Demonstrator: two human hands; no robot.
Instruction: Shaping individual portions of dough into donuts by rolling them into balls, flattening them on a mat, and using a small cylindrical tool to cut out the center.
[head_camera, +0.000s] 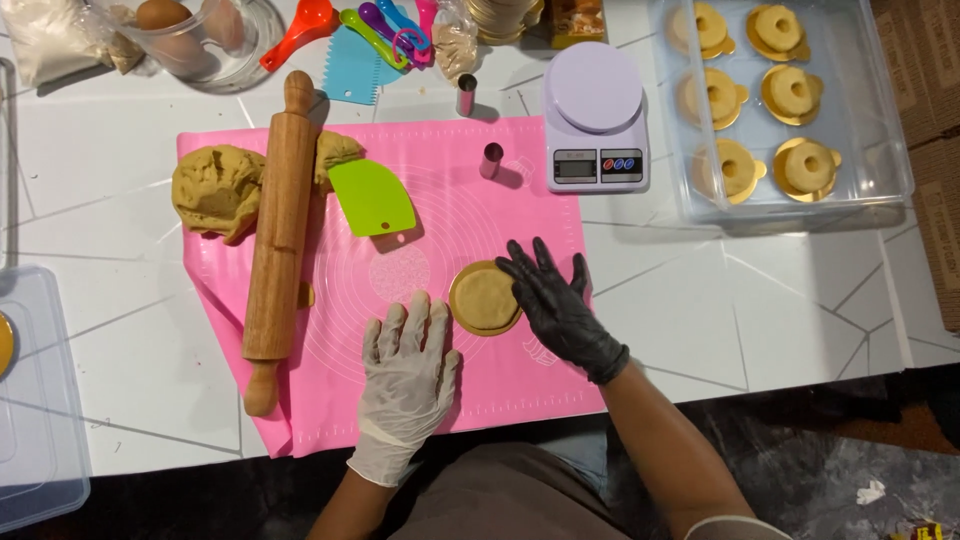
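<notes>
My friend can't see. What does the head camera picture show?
Two gloved hands rest on a pink mat: the right hand, in black, touches a round dough disc, and the left hand, in white, lies flat beside it. A rolling pin and dough lump lie to the left.

Mat (480, 380) on table (720, 320), my hands at its near edge, dough disc between them.

My left hand (408, 385) lies flat on the mat; my right hand (556, 305) sits just right of it, fingers touching the dough disc (484, 297). Rolling pin (277, 235) lies lengthwise on the mat's left part, dough lump (218, 190) left of it, scraper (371, 197) right of it. Cutter ring (491, 160) stands behind the disc. Scale (595, 120) sits at the mat's far right corner, tray of dough rings (880, 120) right of the scale. Bowl with eggs (190, 35) far left behind.
</notes>
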